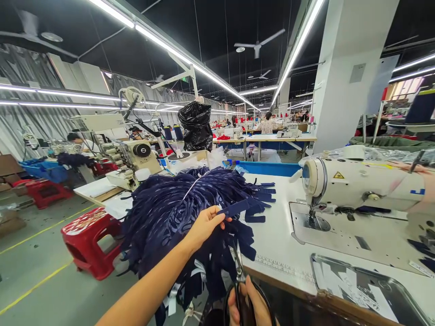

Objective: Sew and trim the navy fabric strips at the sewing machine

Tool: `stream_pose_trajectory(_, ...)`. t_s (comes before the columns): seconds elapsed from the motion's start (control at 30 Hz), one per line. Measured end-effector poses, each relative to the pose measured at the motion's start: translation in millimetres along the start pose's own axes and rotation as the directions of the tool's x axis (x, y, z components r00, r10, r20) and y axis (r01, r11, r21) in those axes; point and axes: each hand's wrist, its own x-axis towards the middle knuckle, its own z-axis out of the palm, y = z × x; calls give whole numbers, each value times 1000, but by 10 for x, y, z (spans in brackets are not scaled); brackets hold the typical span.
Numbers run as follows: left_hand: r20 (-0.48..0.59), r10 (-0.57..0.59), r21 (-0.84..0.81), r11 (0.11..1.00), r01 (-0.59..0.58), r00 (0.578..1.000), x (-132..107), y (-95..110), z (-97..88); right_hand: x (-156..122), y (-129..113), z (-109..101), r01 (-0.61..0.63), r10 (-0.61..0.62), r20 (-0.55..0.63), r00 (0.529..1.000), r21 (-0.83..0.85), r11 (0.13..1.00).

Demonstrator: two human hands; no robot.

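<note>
The left hand (pixel 204 224) is closed on one end of a navy strip (pixel 238 207), pinched between thumb and fingers, and the strip sticks out to the right above the pile (pixel 176 203). The pile is a big heap of the same navy strips and lies on the left end of the white tabletop (pixel 282 235), spilling over its edge. The right hand (pixel 249 303), low at the near edge, grips the handles of scissors (pixel 239 267) whose blades point up toward the strip and stand slightly apart. A printed ruler scale (pixel 278 265) runs along the tabletop's front edge, its figures too small to read. To the right stands a white sewing machine (pixel 360 183) bearing a yellow warning-triangle sticker (pixel 338 175). A metal tray (pixel 356 283) lies near the front corner. A red stool (pixel 88 237) stands on the floor left of the pile, and a black bag (pixel 196 124) hangs behind it.
</note>
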Motion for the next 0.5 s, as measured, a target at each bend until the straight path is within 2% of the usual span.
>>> stream_pose_trajectory(0.07, -9, 10, 0, 1000, -10, 1000, -20, 1, -3, 141, -30, 11, -59, 54, 73, 996, 79, 995)
stream_pose_trajectory(0.17, -16, 17, -7, 1000, -17, 1000, -41, -7, -25, 291, -51, -19, -15, 3, 87, 996, 135, 991)
stream_pose_trajectory(0.33, -25, 22, -37, 999, -22, 999, -48, -40, -72, 315, -92, -139, 93, -93, 5, 996, 83, 992)
stream_pose_trajectory(0.5, -10, 24, -69, 997, -25, 1000, -33, -74, -91, 123, -59, -164, 118, -114, -122, 986, 28, 993)
